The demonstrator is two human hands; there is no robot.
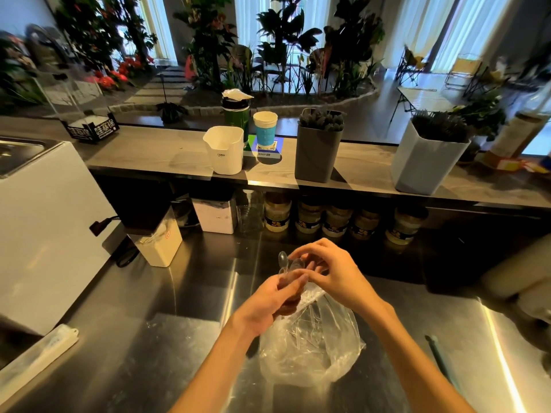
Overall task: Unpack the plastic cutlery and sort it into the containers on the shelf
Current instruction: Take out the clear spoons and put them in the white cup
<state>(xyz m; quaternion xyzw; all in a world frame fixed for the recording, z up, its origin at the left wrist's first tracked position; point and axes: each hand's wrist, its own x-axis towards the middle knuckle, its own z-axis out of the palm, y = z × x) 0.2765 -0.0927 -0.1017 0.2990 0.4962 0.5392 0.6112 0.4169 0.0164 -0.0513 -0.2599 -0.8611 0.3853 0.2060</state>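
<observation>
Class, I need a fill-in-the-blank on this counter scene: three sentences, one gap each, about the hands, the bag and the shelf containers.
1. The left hand grips a bunch of clear plastic ____ above the bag.
2. The plastic bag lies on the steel ____.
3. On the shelf, the container nearest the left is the ____ one; the dark grey container and the light grey container hold dark cutlery.

Missing words: spoons; counter; white

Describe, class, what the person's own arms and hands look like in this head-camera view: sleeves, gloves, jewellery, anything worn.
Both forearms are bare up to the bottom edge of the picture, so no sleeves show. The left hand and right hand wear no gloves. No watch, bracelet or ring is visible on either wrist or on the fingers that show. No markings can be made out.
</observation>
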